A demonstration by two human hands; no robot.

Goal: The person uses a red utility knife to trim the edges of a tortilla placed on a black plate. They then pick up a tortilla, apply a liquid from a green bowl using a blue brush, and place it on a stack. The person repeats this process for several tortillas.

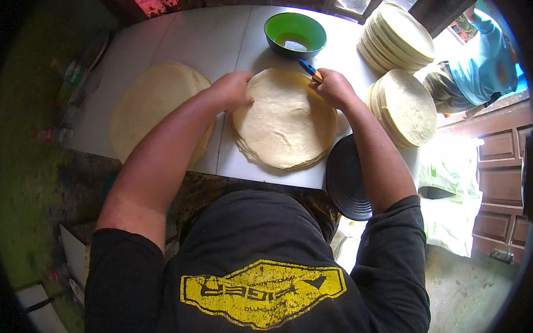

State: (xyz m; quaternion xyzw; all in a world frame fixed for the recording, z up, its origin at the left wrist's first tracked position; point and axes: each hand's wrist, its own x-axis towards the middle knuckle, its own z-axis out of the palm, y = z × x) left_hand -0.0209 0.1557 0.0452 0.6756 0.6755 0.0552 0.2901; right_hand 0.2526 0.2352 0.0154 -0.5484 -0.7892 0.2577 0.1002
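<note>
A stack of thin, round flatbreads lies before me on a white tabletop, its lower edges slightly uneven. My left hand grips the left rim of this stack, with the thumb on top; its other fingertips are partly hidden. At the upper right of the same stack, my right hand is closed around a brush with a blue-tipped handle. The brush's bristles are out of sight. Just beyond the stack sits a green bowl with a dark outside and some yellowish liquid inside.
A wider flatbread pile lies left, partly behind my left forearm. Two tall flatbread stacks stand right. A black round ridged pan or lid overlaps the table's front edge. White plastic sacks and a person in blue are farther right.
</note>
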